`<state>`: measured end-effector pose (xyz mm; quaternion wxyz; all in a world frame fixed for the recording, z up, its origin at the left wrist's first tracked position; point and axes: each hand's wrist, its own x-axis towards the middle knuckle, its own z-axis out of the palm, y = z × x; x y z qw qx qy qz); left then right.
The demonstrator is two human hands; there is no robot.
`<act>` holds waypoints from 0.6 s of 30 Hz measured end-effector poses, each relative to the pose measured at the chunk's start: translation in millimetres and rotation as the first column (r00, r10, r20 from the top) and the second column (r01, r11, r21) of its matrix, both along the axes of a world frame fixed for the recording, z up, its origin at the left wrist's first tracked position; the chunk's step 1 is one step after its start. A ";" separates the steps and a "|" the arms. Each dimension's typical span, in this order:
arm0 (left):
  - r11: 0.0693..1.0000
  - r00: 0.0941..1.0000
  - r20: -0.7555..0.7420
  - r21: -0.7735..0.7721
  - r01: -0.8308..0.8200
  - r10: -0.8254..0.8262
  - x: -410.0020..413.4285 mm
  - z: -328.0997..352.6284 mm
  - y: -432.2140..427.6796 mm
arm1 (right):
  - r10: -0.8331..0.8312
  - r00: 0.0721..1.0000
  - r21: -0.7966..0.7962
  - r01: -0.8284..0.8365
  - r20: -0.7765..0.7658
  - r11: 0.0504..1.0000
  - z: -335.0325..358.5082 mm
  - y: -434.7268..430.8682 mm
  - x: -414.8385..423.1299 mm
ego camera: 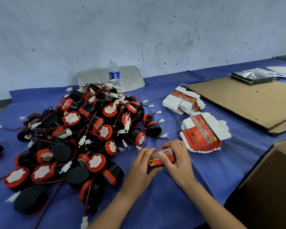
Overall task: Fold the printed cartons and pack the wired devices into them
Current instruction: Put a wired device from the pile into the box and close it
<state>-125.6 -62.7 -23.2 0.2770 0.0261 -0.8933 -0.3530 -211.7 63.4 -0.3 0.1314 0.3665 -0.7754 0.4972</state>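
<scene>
**Packing at the blue counter (163, 204)**

Up close, the left hand (143, 164) and right hand (177, 161) both grip one small red carton (161, 158). A big pile of wired devices (82, 133) sits to its left. Behind it lie flat cartons (203, 134). A bottle (114, 72) stands far back.

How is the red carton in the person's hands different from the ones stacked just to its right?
The held carton looks opened into a box shape; the stacked cartons lie flat. The held carton is single, gripped by the left hand and right hand; the stacked cartons are many, fanned on the blue cloth, untouched. Both show red print and a yellow-and-black emblem.
</scene>
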 end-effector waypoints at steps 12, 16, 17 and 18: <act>0.986 0.996 0.051 0.145 -0.077 0.070 10.6 6.2 2.5 | -0.144 0.938 -0.162 0.203 0.314 0.966 6.8 -29.3 6.5; 0.947 0.999 -0.023 0.320 -0.018 0.026 13.3 6.6 -3.0 | -0.038 0.685 -0.332 0.399 0.727 0.854 37.1 -25.1 2.4; 0.937 1.000 -0.025 0.349 -0.004 0.014 14.1 6.6 -4.0 | 0.119 0.553 -0.422 0.460 0.825 0.781 48.5 -18.2 -2.4; 0.933 1.000 -0.022 0.359 0.011 -0.004 13.8 6.9 -3.7 | 0.293 0.424 -0.497 0.527 0.857 0.690 62.3 -8.0 -8.6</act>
